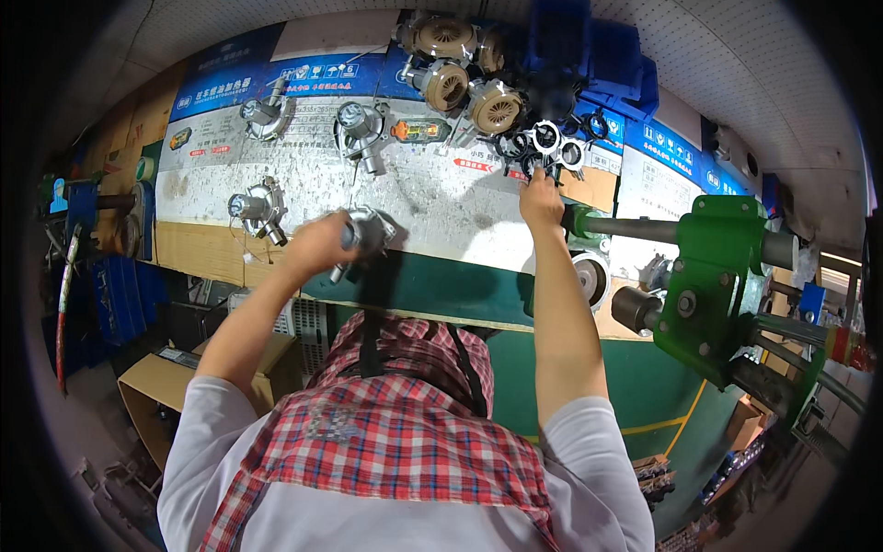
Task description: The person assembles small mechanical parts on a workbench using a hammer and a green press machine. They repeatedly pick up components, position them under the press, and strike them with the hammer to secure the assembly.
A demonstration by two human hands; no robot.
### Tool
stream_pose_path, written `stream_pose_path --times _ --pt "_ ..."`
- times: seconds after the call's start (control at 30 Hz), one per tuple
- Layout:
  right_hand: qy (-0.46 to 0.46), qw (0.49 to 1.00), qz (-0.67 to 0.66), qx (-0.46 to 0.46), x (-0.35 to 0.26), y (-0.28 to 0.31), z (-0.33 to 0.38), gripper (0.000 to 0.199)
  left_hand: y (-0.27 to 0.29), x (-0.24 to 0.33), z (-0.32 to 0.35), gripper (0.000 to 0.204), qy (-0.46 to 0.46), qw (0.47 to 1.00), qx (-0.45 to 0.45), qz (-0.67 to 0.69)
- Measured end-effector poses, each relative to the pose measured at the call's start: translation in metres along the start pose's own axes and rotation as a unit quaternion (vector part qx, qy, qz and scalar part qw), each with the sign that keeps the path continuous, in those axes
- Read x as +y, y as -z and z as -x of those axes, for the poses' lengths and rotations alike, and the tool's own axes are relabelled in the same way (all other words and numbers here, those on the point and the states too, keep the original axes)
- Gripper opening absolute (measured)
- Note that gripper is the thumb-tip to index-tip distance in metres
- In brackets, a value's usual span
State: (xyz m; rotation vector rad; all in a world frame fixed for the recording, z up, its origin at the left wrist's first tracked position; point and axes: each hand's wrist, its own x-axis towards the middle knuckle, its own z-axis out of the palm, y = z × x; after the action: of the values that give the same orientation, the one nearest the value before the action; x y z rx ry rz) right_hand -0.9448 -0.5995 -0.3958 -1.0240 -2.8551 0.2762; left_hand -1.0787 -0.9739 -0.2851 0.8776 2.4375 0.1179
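A grey, stained workbench [441, 198] carries several metal blower assemblies [262, 210] and loose white-and-black clamp rings [544, 140].

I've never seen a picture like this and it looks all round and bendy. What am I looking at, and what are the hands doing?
The camera sits on a person's head and looks down, and its wide lens bends straight edges. That is why you see the person's own arms and checked apron. In front is a workbench with several metal pump-like parts, some round fans and a pile of rings. The left hand holds one metal part. The right hand reaches up to the rings. On the right stands a green machine.
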Motion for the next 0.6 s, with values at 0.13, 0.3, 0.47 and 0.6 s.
stream_pose_path --times 0.13,0.3,0.47,0.6 --pt "0.074 0.984 0.153 0.048 0.000 -0.043 0.029 0.013 -0.063 0.054 0.034 0.056 -0.104 0.994 -0.010 -0.004" --pt "0.022 0.997 -0.029 -0.072 -0.030 -0.014 0.125 0.031 -0.110 0.110 0.046 0.054 -0.121 0.983 0.089 0.105" --pt "0.046 0.997 0.056 -0.014 -0.025 0.006 0.118 0.042 -0.120 0.103 0.048 0.108 -0.089 0.945 0.060 0.309" --pt "0.076 0.997 0.001 0.004 -0.020 0.009 0.125 0.050 -0.119 0.099 0.046 0.093 -0.071 0.972 0.050 0.217"
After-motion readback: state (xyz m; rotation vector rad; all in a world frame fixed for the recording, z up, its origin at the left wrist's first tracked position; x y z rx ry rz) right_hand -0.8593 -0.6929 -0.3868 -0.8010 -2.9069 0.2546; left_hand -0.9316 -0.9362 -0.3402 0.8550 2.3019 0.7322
